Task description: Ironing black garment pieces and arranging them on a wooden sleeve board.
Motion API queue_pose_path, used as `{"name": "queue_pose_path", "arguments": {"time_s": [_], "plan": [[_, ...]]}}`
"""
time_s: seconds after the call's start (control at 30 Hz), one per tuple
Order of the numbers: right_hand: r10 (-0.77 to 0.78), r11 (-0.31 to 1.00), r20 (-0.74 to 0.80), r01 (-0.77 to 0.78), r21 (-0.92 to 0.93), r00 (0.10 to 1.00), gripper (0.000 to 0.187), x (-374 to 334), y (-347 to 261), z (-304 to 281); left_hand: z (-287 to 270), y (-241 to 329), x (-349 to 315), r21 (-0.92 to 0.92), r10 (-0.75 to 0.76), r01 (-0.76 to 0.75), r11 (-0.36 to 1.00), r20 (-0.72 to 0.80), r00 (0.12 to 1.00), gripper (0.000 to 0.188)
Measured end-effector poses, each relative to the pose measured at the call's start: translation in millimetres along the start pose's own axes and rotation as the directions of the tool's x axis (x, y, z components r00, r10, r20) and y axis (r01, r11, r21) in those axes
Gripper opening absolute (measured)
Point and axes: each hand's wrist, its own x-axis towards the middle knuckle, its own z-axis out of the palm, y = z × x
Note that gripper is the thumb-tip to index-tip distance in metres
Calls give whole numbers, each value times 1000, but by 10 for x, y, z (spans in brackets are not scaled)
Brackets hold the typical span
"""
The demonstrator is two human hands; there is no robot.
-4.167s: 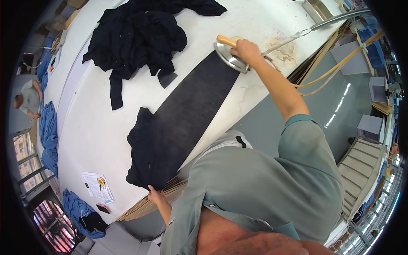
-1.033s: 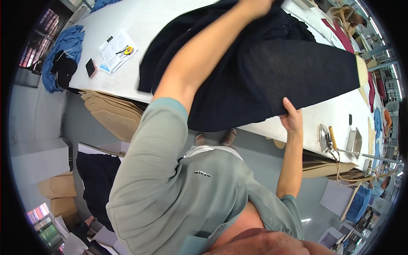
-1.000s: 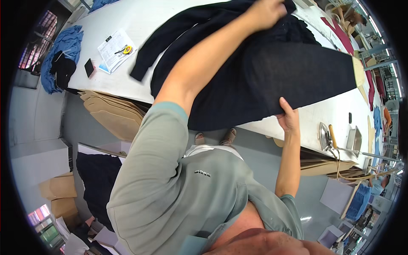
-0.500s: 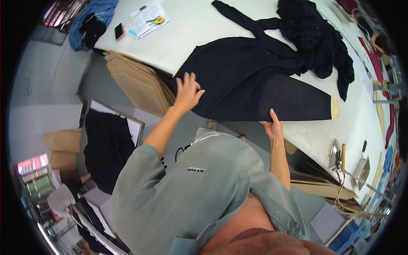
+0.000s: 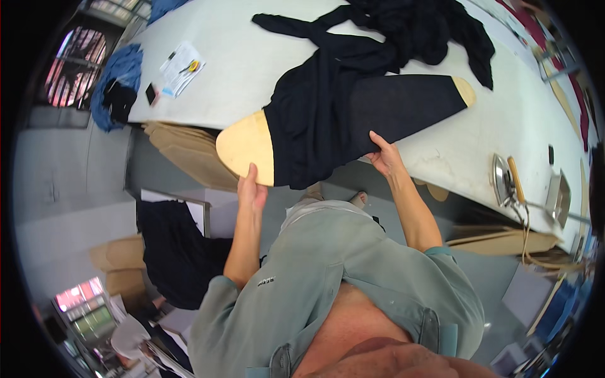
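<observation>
A dark navy knit garment (image 5: 309,126) is pulled over a long, flat, pale board (image 5: 244,146) with rounded ends. The board's wide end is bare at the left and its narrow tip shows at the right. My left hand (image 5: 253,189) grips the near edge of the wide end, thumb on top. On the near edge further right, my right hand (image 5: 386,159) is closed on the garment and the board inside it, thumb on top; its fingers are partly hidden underneath. Cloth gathers in folds around the board's middle, and a sleeve (image 5: 283,25) stretches across the table beyond.
More dark garments (image 5: 403,28) lie heaped on the white table (image 5: 227,75). An iron (image 5: 502,181) with a wooden handle rests at the right. Papers with yellow scissors (image 5: 193,65) and a phone (image 5: 151,94) lie left. Brown boards (image 5: 186,154) stand below the table edge.
My left hand has gone from spread over the cloth to gripping the board's wide end, which is now uncovered. The cloth has bunched toward the middle. The board's narrow end has tilted away from me.
</observation>
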Motion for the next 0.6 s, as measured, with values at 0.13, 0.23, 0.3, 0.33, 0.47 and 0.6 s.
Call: {"name": "queue_pose_path", "arguments": {"time_s": [0.13, 0.23, 0.3, 0.33, 0.47, 0.6], "plan": [[-145, 989, -92, 146, 7, 985, 28, 83, -690, -427, -268, 195, 17, 116, 43, -59, 992, 137, 990, 40], [-356, 925, -175, 373, 75, 918, 29, 340, -1583, -784, -533, 864, 62, 183, 44, -80, 980, 196, 980, 39], [-445, 885, -224, 465, 39, 867, 28, 359, -2003, -788, -840, 1246, 143, 188, 108, -140, 972, 169, 980, 40], [-491, 861, -212, 507, 28, 845, 28, 312, -2057, -729, -1092, 1471, 261, 154, 111, -122, 980, 79, 991, 42], [-538, 843, -101, 531, -91, 837, 42, 131, -1561, -853, -1539, 2174, 440, 27, 288, -288, 957, -11, 958, 46], [-769, 20, 216, 361, -932, 602, 82, -211, -308, 232, -1310, 2948, 486, 0, 431, -431, 902, -51, 901, 49]]}}
